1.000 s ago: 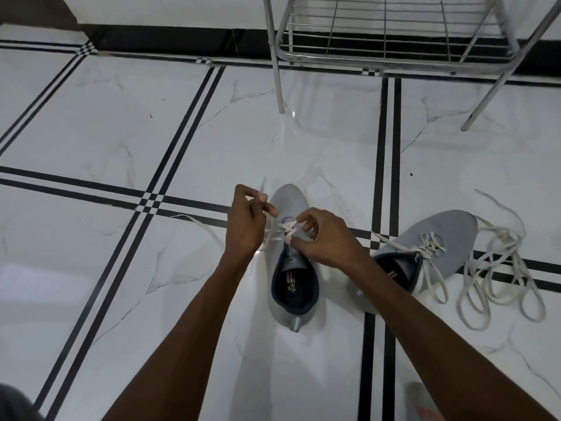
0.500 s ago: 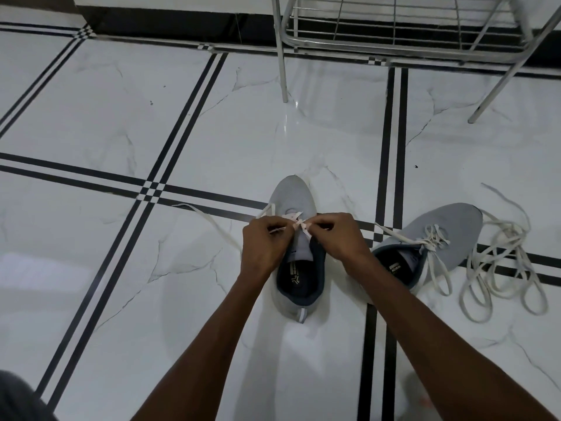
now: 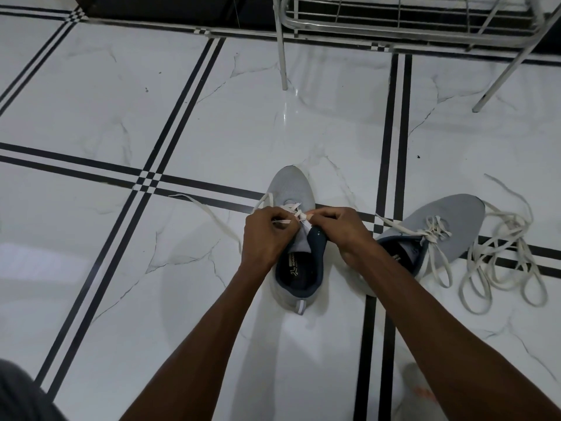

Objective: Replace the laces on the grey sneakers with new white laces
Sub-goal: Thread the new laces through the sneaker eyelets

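A grey sneaker with a dark blue lining stands on the floor in the middle, toe pointing away from me. A white lace crosses its eyelets. My left hand pinches the lace on the shoe's left side, and my right hand pinches it on the right side. One lace end trails off left across the floor. The second grey sneaker lies to the right, laced with a white lace.
A loose pile of off-white laces lies on the floor right of the second sneaker. A metal rack stands at the far side on thin legs. The floor is white marble tile with black stripes.
My left hand came in from the shoe's left to the eyelets, and both hands now pinch the lace close together. The view has tilted a little further down.
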The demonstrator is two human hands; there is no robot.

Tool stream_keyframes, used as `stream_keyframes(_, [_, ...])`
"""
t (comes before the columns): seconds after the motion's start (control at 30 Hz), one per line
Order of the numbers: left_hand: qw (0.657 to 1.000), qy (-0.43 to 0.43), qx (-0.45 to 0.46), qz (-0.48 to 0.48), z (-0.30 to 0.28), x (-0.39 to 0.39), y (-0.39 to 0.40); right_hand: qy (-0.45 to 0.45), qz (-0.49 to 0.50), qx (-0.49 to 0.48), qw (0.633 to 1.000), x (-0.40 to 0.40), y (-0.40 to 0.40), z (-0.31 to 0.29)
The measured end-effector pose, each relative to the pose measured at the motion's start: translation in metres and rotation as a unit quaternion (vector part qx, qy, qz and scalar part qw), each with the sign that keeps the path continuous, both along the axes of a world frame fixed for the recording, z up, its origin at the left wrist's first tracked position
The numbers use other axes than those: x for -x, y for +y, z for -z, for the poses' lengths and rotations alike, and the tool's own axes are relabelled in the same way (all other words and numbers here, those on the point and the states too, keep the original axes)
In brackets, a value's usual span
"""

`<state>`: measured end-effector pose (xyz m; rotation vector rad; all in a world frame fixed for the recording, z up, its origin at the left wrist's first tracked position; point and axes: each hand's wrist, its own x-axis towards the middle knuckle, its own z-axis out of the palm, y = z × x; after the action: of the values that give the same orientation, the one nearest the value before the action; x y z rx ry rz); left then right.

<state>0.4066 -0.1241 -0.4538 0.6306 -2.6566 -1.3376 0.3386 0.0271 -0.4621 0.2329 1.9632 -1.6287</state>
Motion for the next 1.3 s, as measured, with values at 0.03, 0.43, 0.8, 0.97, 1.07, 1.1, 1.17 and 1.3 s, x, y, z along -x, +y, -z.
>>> stream_keyframes(0.03, [1.000,-0.004,0.011,0.003,0.000,0.001,0.001,-0.002,0.001,0.000,1.000,0.000,0.000,0.001])
stream_keyframes(0.43, [0.999,-0.037,-0.020,0.011,0.004,0.001,-0.002,-0.073,-0.022,0.130,0.989,0.000,0.014,-0.011])
stream_keyframes(0.8, [0.996,0.047,0.066,-0.030,-0.002,-0.006,0.012,0.145,-0.121,-0.112,0.976,0.003,0.002,-0.009])
stream_keyframes(0.97, [0.988,-0.050,0.148,0.002,-0.011,-0.006,0.022,0.159,-0.145,-0.167,0.962,0.007,-0.001,-0.022])
stream_keyframes(1.07, [0.993,-0.056,0.104,-0.022,-0.008,-0.006,0.023,0.156,-0.161,-0.204,0.953,0.013,0.013,-0.024])
stream_keyframes(1.1, [0.994,-0.055,0.090,-0.032,-0.009,-0.007,0.025,0.173,-0.165,-0.260,0.936,0.021,0.023,-0.022])
stream_keyframes(1.17, [0.995,-0.050,0.067,-0.050,-0.012,-0.007,0.029,0.188,-0.153,-0.377,0.894,0.040,0.050,-0.021])
stream_keyframes(1.3, [0.997,-0.025,0.025,-0.067,-0.012,-0.009,0.028,0.272,-0.194,-0.371,0.866,0.044,0.059,-0.021])
